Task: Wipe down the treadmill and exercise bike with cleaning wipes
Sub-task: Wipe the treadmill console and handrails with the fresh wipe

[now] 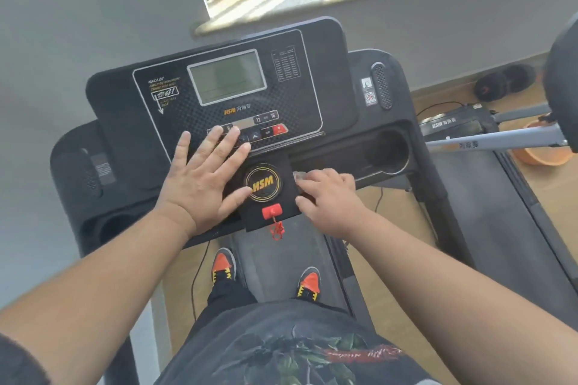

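Note:
I stand on the belt of a black treadmill, facing its console with a grey display and a row of buttons. My left hand lies flat with spread fingers on the lower left of the console, fingertips over the buttons. My right hand has its fingers curled round a crumpled white wipe and presses it against the console's lower edge, right of the round HSM emblem. A red safety key with a red cord sits below the emblem.
A second treadmill with a grey rail stands to the right, and an orange basin sits on the wooden floor behind it. Dark slippers lie by the wall. A window sill runs above the console. Cup holders flank the console.

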